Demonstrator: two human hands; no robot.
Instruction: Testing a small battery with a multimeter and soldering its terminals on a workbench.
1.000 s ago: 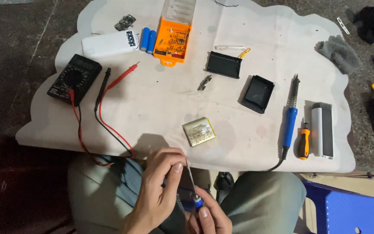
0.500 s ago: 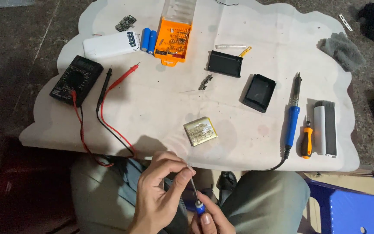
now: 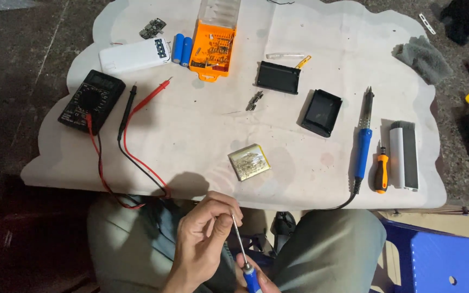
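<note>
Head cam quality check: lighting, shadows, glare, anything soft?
Head view: bright even light on the white table cover; floor at left dark; soft shadow at the cover's near edge above the left hand; mild glare on the silver foil pouch; the right hand is cropped at the bottom edge.

Electronics repair workshop, multimeter point(image 3: 90, 100), soldering iron point(image 3: 362, 142), screwdriver-bit case point(image 3: 214, 40)

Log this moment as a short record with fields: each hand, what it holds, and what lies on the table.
left hand: fingertips pinch the thin metal shaft of a blue-handled screwdriver
right hand: mostly out of frame, grips the screwdriver's handle
position: both hands over the lap, below the table edge
table left: black multimeter with red and black leads
table top: orange bit case, two blue cells
table right: blue soldering iron, orange screwdriver
</note>
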